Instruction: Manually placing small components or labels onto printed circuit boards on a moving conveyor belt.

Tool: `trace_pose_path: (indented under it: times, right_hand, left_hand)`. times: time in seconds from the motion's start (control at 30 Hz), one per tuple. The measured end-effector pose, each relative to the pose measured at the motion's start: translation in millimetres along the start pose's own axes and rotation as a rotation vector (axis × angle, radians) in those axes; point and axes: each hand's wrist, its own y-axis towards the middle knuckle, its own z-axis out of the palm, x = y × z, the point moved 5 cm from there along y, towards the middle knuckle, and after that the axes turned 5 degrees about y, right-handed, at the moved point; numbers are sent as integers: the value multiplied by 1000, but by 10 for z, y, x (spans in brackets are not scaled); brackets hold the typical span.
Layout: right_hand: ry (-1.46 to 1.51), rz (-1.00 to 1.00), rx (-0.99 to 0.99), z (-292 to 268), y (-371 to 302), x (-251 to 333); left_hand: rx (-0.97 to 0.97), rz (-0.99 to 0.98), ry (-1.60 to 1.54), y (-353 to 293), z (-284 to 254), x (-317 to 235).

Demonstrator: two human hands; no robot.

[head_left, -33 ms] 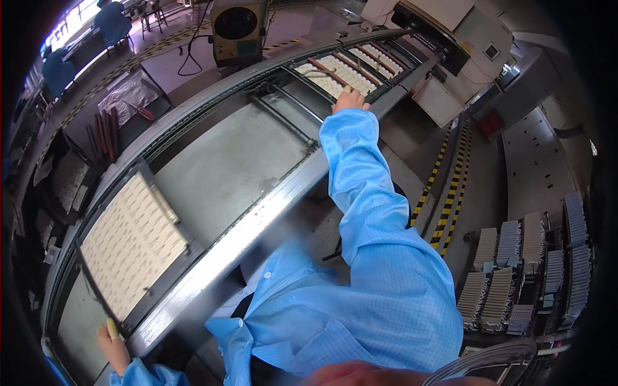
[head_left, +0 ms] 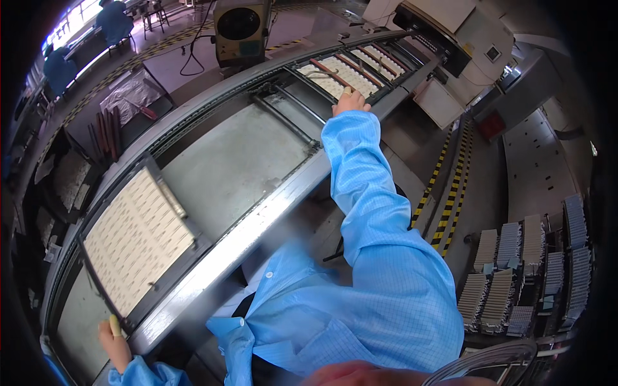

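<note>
A flat, cream, dark-framed board (head_left: pixel 136 239) is just past the fingers of the left hand (head_left: pixel 114 342). The right hand (head_left: pixel 351 103) curls beside a cream board with red-brown bars (head_left: pixel 342 69), fingertips partly hidden. Can't tell if either pinches.

Toward the upper left, two people in blue (head_left: pixel 114 23) were at benches by a bright window (head_left: pixel 69 27), with a dark stool (head_left: pixel 156 18) nearby and, closer in, a beige box with a round black opening (head_left: pixel 241 53) standing near a looped dark cable (head_left: pixel 191 56). Below these, a crumpled silvery sheet (head_left: pixel 131 93) lay just beside a cluster of brown bars (head_left: pixel 107 134). On the right, black-and-yellow striped tape (head_left: pixel 452 193) ran along the floor near a grey cabinet (head_left: pixel 524 90) and a red box (head_left: pixel 492 126), while racks of ridged grey and beige rows (head_left: pixel 497 299) filled the lower right.
</note>
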Motion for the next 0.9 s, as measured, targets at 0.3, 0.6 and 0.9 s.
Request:
trace_pose_path:
  times: [0.3,0.6,0.9]
  right_hand:
    - [288,-936,429,-262,-868,1439]
    - [635,-1644,396,-1845,-1519,3217]
    - [673,-1484,-54,-1362,-2214,5791]
  left_hand:
    - [-165,-80,-282,1159,-197,879]
    - [-225,-28,-158,1281,-47,89]
    - [-94,-62,27,1199,-189,35]
